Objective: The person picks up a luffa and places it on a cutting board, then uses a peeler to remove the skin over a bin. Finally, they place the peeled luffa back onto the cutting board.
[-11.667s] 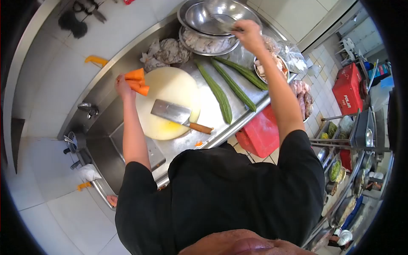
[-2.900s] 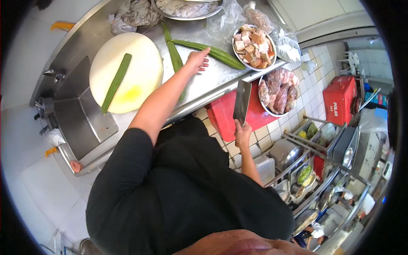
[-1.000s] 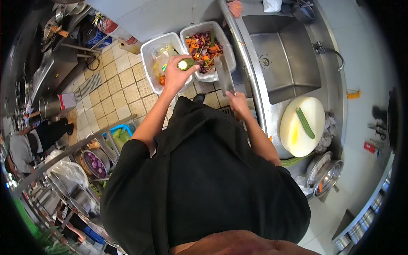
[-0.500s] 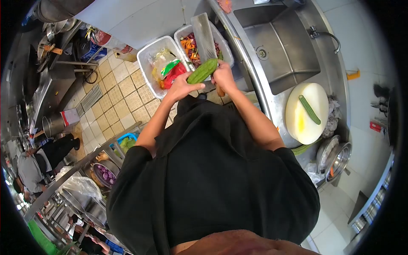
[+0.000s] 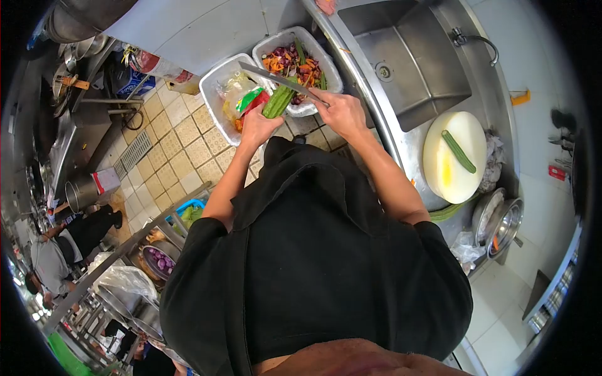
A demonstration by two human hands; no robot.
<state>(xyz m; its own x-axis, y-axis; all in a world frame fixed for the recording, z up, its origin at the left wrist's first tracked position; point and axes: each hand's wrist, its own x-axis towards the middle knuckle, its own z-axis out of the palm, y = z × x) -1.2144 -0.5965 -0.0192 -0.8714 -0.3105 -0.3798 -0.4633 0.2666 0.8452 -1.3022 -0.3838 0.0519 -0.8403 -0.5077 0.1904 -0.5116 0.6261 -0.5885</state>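
Observation:
My left hand is wrapped round the lower end of a ridged green gourd, which points up and away over the bins. My right hand grips a cleaver by its handle. Its blade is nearly edge-on and reaches left across the upper part of the gourd. Beneath the gourd and blade stand two white bins. The right bin holds orange and purple vegetable scraps; the left bin holds plastic wrappers, one of them red and green.
A steel sink with a tap is to the right. On its counter lies a thick round chopping board bearing another green gourd. Steel bowls stand nearby. At left, a rack holds a bowl of purple pieces, and a person stands beyond.
The cleaver has turned from hanging broad-side over the right bin to lying across the gourd, pointing left. My right hand has moved right; the gourd now points more upright.

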